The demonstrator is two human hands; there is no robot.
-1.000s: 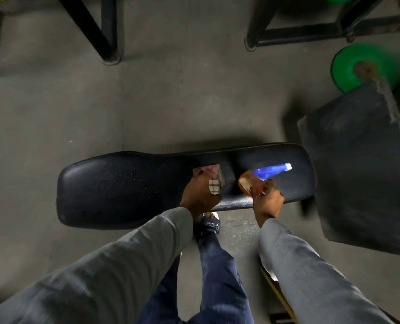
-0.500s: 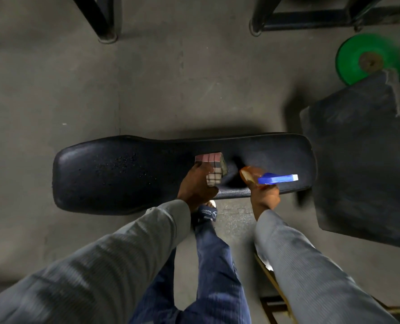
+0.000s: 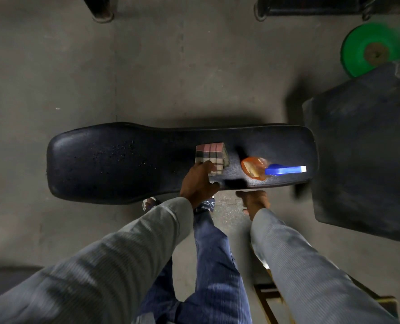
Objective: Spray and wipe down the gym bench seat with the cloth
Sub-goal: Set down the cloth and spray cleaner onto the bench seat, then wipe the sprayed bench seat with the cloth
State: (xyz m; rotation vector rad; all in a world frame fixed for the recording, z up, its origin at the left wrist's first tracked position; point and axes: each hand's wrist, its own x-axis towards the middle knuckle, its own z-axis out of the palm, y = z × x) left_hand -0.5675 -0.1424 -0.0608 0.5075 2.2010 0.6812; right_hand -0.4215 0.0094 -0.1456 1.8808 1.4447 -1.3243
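Bottle (image 3: 273,169) released, now lying near bench (image 3: 115,160) right end; concrete floor (image 3: 171,66). Right hand (image 3: 255,201) empty, fingers loose, off near edge. Left hand (image 3: 200,183) grips folded cloth (image 3: 212,157).

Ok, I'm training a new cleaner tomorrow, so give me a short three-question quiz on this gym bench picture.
1. True or false: the spray bottle is lying on the bench seat, with no hand on it.
2. Which hand is on the checked cloth: A) left hand, B) right hand, C) neither?
3. Fill in: the droplets visible on the seat lie to the ____ of the cloth in the picture.

Key: 1 true; 2 A; 3 left.
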